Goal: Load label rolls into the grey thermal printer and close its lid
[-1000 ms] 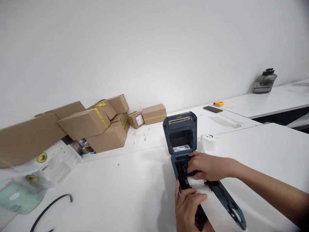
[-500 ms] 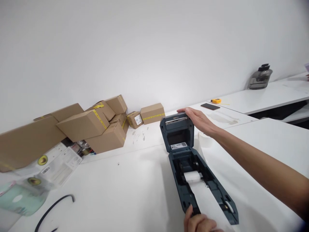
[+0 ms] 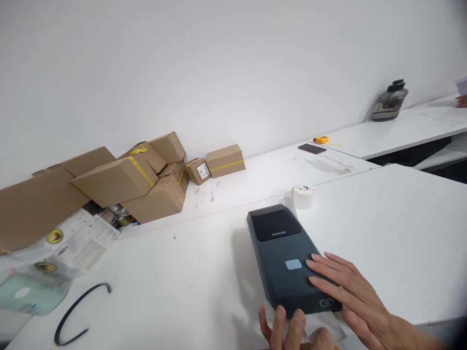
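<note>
A dark blue-grey label printer (image 3: 280,265) stands on the white table with its lid down. A white paper strip (image 3: 326,324) comes out at its near end. My right hand (image 3: 359,296) lies on the right side of the lid, fingers stretched out. At the near end my left hand (image 3: 292,330) has its fingers curled by the printer's front edge and its thumb on the paper strip. The lower part of that hand is cut off by the frame. Just beyond the printer is a white label roll (image 3: 302,197).
Cardboard boxes (image 3: 153,204) are stacked at the left along the wall. Plastic packets (image 3: 83,245) and a black curved band (image 3: 75,311) lie at the left front. Further back are a phone (image 3: 312,148), a yellow tape measure (image 3: 321,140) and a grey jug (image 3: 388,104). Another person's hand (image 3: 461,100) shows far right.
The printer's lid has swung down from open to shut. My right hand has come down and nearer with it. The label roll behind is now in plain sight.
</note>
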`<state>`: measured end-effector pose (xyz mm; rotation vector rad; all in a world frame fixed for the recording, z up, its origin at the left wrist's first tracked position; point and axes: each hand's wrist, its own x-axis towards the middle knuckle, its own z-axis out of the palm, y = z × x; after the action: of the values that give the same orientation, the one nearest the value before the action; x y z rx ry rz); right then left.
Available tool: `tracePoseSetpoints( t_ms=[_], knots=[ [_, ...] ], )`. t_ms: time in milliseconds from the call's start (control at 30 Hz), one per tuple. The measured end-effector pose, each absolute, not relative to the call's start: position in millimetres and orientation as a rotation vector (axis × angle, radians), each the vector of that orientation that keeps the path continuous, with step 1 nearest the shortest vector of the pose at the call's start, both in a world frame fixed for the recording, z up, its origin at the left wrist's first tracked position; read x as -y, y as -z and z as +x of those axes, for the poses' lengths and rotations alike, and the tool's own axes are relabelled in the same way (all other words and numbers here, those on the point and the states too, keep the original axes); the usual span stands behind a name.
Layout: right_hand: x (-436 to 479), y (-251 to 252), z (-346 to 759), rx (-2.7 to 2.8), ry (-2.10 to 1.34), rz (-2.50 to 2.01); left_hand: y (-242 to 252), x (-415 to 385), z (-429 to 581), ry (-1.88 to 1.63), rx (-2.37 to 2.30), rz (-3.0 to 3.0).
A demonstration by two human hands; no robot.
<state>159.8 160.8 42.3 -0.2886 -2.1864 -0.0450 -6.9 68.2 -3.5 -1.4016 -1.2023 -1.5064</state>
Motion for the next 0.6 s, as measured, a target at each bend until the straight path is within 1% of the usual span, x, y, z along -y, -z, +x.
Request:
tracePoseSetpoints(
  t_ms=[100, 233, 367, 500, 600],
  knots=[
    [-153, -28, 155, 2.126, -0.039, -0.345, 1, -72, -16, 1.382, 1.279, -1.555],
    [-141, -18, 134, 1.889, -0.205, -0.458, -5, -71, -30, 1.222, 1.388, -1.690],
    [-134, -11, 122, 1.752, -0.230, -0.529, -10, -72, -31, 1.282, 1.346, -1.685],
    [-134, -9, 123, 1.760, -0.258, -0.544, -13, -74, -26, 1.352, 1.373, -1.660],
    [-134, -9, 123, 1.723, -0.284, -0.546, -16, -74, -23, 1.342, 1.397, -1.663]
  ],
)
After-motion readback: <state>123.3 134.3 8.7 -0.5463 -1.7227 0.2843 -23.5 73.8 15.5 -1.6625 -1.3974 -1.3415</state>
